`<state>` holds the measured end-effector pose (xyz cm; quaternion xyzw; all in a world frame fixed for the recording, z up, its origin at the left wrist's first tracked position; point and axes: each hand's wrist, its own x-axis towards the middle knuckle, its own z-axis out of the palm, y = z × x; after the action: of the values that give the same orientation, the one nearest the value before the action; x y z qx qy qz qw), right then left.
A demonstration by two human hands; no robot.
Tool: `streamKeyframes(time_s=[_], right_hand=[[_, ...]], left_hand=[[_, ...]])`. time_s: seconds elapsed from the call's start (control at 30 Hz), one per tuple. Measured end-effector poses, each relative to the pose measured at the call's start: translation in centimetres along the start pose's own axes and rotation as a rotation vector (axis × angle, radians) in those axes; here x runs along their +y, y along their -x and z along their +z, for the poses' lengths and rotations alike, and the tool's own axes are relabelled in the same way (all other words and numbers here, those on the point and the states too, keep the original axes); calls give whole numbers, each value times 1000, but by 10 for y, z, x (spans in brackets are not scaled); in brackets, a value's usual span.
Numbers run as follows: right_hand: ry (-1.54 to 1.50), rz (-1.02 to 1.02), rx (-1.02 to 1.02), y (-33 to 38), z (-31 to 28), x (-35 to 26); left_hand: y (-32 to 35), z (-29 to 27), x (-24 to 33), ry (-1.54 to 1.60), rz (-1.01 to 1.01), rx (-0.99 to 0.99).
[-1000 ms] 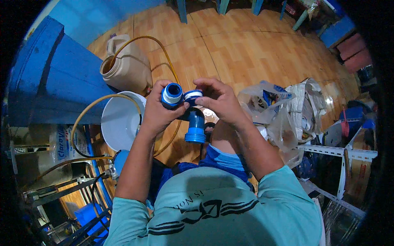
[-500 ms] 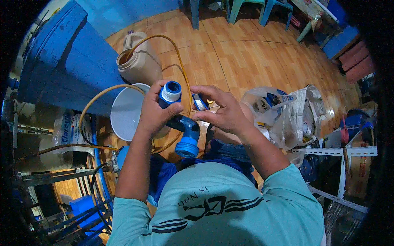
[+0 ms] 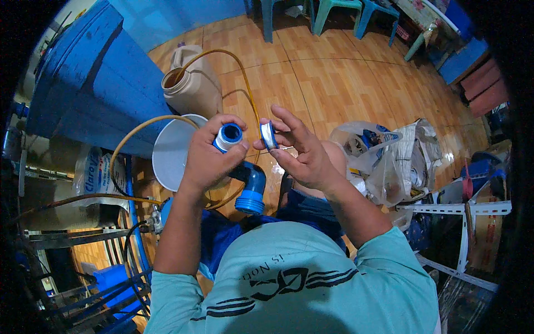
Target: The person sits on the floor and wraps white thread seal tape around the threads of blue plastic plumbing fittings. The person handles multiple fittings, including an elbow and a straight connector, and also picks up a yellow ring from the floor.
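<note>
Though partly hidden inside the fist, blue pipe elbow [image 3: 245, 178] held at chest height, one open end tilted up toward the face with white tape showing around its rim, the other, ribbed end hanging down past the heel of the palm. Gripped by left hand [image 3: 208, 158], fingers curled fully around the upper arm of the fitting, thumb across the front: closed tight, apparently so that the threaded mouth stands steady and free for wrapping. Just beside that mouth, apart from it by a narrow gap, small roll of white thread tape [image 3: 268, 134] pinched edge-on between thumb and fingertips of right hand [image 3: 303, 153], the other fingers spread loosely; roll kept level with the fitting's opening, seemingly to let the strip feed straight onto the thread. Whether a strand of tape runs between roll and fitting, too fine to tell.

Below and behind the hands: white round basin [image 3: 169, 153] on the wooden floor, yellow hose [image 3: 130, 139] looping over it and up into beige jug [image 3: 192, 86]. Further left, big blue drum [image 3: 89, 83]. To the right, clear plastic bags [image 3: 384, 156] holding small parts, near white slotted rails [image 3: 456, 209]. Farther off, teal chairs [image 3: 334, 11].
</note>
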<state>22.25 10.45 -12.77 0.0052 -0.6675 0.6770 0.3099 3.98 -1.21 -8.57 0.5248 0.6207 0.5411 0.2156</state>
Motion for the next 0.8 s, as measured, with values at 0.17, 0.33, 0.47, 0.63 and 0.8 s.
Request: streamKeyframes(time_s=[0.17, 0.33, 0.47, 0.63, 0.8], right_hand=[[139, -31, 25, 0, -4, 6], [108, 1, 38, -1, -6, 4], [-144, 109, 60, 2, -5, 0], [-325, 179, 22, -2, -3, -4], [-187, 97, 44, -4, -3, -1]], left_hand=[[1, 11, 16, -56, -174, -86], [-7, 22, 17, -204, 10, -85], [-8, 22, 15, -226, 54, -114], [-9, 19, 22, 185, -303, -40], [-14, 19, 24, 184, -343, -118]])
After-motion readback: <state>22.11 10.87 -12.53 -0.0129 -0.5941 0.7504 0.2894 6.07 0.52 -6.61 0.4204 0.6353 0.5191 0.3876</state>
